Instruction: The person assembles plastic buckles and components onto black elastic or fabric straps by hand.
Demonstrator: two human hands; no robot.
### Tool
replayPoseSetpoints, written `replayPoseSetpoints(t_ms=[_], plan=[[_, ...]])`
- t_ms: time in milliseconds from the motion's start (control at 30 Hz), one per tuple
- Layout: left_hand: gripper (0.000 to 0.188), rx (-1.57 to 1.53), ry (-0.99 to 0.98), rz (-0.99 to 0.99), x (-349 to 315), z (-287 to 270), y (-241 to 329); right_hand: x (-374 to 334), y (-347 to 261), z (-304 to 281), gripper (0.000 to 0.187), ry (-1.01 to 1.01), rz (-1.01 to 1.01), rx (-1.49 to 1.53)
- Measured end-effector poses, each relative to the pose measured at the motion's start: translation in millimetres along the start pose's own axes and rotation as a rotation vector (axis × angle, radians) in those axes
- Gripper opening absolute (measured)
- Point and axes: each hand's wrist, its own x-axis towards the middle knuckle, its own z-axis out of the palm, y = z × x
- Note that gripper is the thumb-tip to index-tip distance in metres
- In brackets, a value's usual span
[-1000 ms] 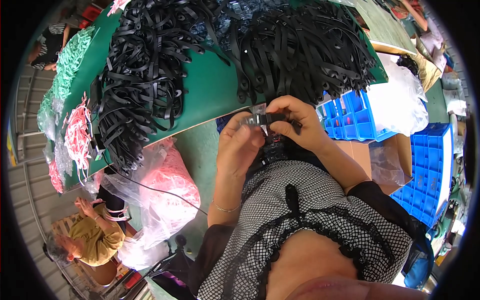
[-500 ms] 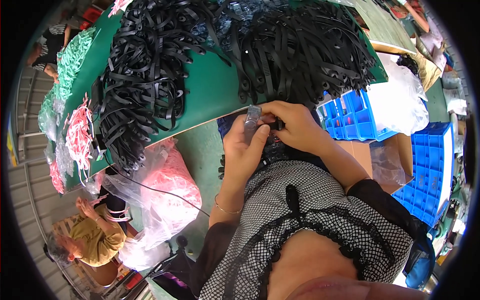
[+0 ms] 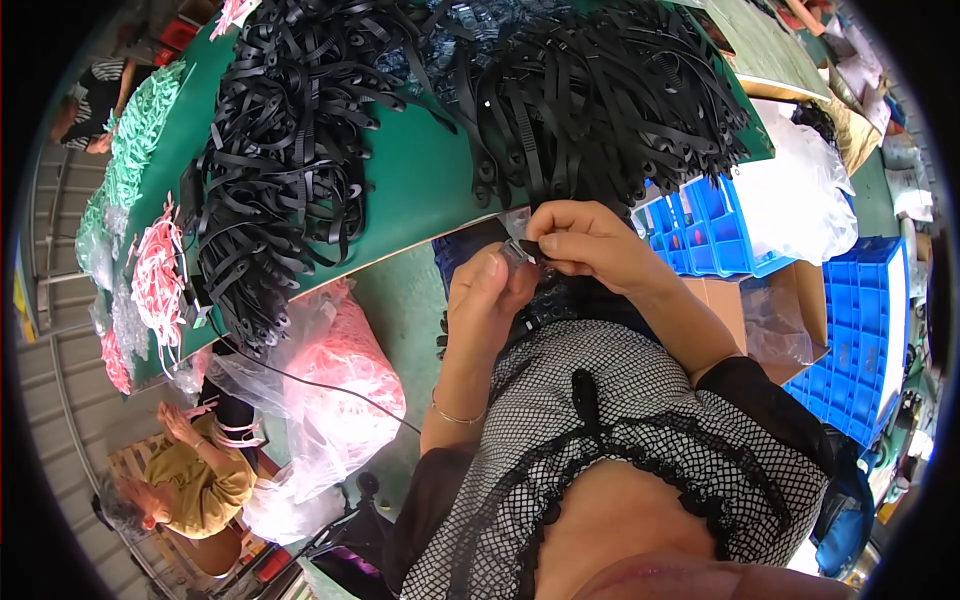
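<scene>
Watching remotely, I see the person's left hand [image 3: 484,288] closed in a pinch on a small, clear plastic piece [image 3: 516,254], held before the near table edge. The right hand [image 3: 592,245], thumb pressed to curled fingers, appears to grip a narrow black strap end [image 3: 532,249] beside it. Half a second ago the clear piece stood upright; now it tilts toward the black end, which I read as the two being worked together, though fingers hide any join. Beyond, heaped black straps [image 3: 610,100] crowd a smooth green tabletop [image 3: 420,190].
</scene>
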Motion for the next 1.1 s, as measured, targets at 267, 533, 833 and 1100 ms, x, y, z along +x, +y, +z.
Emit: replayPoseSetpoints(t_ms=[267,533,833,1100], plan=[[0.044,-0.056,-0.023,-0.021,-0.7,-0.3,-3.2,1.5,4.2,-0.1,0.009,-0.025,0.078,-0.035],[0.043,-0.119,-0.086,-0.064,-1.8,-6.7,-13.9,-1.5,2.4,7.3,0.010,0.002,0.003,-0.011],[0.019,0.375,0.199,0.037,-3.0,6.8,3.4,-4.7,5.2,4.1,0.008,0.146,-0.550,-0.718],[0.014,0.292,0.044,-0.021,-4.4,0.7,14.4,-5.4,9.0,-4.2,0.009,-0.143,-0.313,0.121]])
